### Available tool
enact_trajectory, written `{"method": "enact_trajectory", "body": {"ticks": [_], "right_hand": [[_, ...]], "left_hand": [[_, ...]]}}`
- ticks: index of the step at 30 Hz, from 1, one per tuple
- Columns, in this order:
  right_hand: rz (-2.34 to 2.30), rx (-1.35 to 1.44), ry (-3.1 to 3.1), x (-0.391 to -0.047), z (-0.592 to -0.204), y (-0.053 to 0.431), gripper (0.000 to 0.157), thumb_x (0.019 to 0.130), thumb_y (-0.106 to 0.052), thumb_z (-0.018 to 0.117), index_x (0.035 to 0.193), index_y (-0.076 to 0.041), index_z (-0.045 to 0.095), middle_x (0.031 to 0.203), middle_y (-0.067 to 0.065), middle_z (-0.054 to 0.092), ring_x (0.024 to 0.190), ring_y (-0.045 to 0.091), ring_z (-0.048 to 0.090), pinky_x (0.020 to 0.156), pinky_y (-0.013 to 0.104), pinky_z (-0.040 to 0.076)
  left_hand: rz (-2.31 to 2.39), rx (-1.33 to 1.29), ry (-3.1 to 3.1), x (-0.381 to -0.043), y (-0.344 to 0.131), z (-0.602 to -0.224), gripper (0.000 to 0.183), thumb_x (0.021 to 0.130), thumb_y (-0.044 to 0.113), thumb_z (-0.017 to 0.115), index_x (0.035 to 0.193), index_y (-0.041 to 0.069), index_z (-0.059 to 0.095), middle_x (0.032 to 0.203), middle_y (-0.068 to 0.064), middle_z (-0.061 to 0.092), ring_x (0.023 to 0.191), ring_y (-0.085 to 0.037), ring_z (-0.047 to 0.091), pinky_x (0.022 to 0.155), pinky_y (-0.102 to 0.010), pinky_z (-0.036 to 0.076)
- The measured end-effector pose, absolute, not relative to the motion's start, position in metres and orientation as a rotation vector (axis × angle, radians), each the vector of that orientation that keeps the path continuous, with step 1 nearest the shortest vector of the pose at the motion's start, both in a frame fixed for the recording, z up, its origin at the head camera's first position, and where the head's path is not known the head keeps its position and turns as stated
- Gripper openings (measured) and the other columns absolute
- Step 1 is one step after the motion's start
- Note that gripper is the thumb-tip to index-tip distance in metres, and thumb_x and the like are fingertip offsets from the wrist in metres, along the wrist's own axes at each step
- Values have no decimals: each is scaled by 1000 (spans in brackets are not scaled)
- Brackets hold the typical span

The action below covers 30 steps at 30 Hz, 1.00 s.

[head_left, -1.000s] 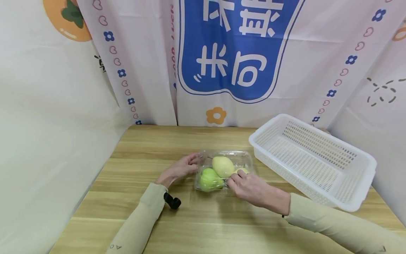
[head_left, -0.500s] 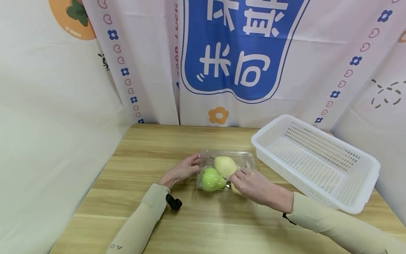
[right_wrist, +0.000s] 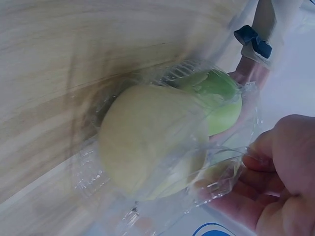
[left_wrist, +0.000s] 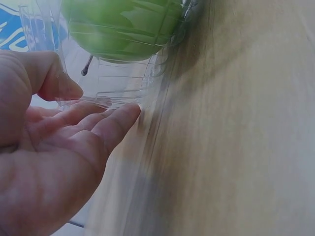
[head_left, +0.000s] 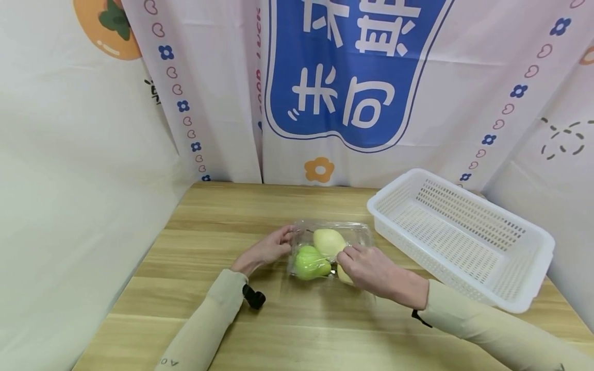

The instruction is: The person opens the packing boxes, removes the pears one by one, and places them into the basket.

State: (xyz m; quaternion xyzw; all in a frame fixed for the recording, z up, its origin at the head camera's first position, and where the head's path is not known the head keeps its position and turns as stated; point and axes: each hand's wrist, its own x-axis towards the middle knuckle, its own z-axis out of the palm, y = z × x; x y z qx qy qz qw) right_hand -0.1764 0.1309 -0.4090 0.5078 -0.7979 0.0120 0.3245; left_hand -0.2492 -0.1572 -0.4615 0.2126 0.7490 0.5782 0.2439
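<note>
A clear plastic box [head_left: 357, 226] sits on the wooden table, holding a green pear [head_left: 310, 263] and two pale yellow pears. One yellow pear [head_left: 328, 242] lies at the back; the other [right_wrist: 152, 137] is partly behind my right hand in the head view. My left hand [head_left: 271, 245] holds the box's left end, thumb against its wall and fingers at the lower edge. Over the box's right part, my right hand [head_left: 371, 270] pinches crinkled clear plastic film [right_wrist: 224, 179] between thumb and fingers. The film stretches in creases over the fruit.
A white perforated plastic basket [head_left: 445, 242] stands at the right, angled, near the box's right end. Printed white curtains [head_left: 223, 103] enclose the back and sides of the wooden table [head_left: 260, 330].
The right hand has shifted slightly right and up with the film, baring more of the front yellow pear. The left hand stays at the box's left end. The head view has shifted a little.
</note>
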Motion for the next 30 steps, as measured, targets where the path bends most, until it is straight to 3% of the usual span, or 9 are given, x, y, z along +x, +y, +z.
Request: {"method": "enact_trajectory", "body": {"ticks": [5, 10, 14, 17, 23, 30], "right_hand": [[42, 1330, -2091, -177, -408, 130, 16, 86, 0, 45, 74, -9, 51, 62, 0, 51, 52, 10, 45, 38, 21, 39], [50, 1323, -2094, -179, -407, 131, 22, 90, -2, 40, 72, -9, 50, 60, -1, 49, 51, 8, 43, 38, 19, 36], [54, 1325, -2107, -180, -405, 130, 17, 86, -1, 47, 72, -10, 50, 60, -2, 49, 50, 7, 40, 38, 18, 34], [59, 1327, -2119, -180, -404, 130, 15, 83, 0, 51, 72, -10, 50, 60, -2, 48, 50, 6, 39, 38, 18, 33], [86, 1329, -2168, -182, -401, 130, 16, 79, 1, 57, 71, -11, 49, 59, -3, 45, 50, 5, 36, 39, 17, 30], [125, 1347, -2224, -183, -396, 128, 20, 80, 0, 59, 69, -12, 48, 58, -6, 43, 49, 3, 35, 39, 16, 31]], "left_hand": [[1588, 582, 2040, -247, -157, -461, 71, 85, -12, 40, 153, 4, 24, 159, -17, 28, 144, -38, 31, 114, -49, 36], [1556, 583, 2059, -247, -158, -459, 72, 85, -11, 42, 153, 6, 24, 160, -18, 28, 144, -36, 31, 112, -44, 40], [1530, 577, 2076, -247, -158, -457, 72, 85, -10, 43, 153, 5, 23, 160, -19, 25, 141, -35, 34, 104, -37, 44], [1532, 568, 2073, -248, -158, -457, 72, 85, -11, 43, 153, 5, 25, 160, -19, 25, 141, -36, 34, 106, -39, 44], [1544, 558, 2058, -250, -158, -457, 72, 86, -11, 41, 153, 7, 24, 161, -17, 23, 148, -35, 24, 118, -51, 29], [1531, 588, 2061, -248, -158, -458, 71, 87, -11, 39, 154, 3, 20, 161, -19, 21, 149, -36, 19, 120, -51, 22]]}}
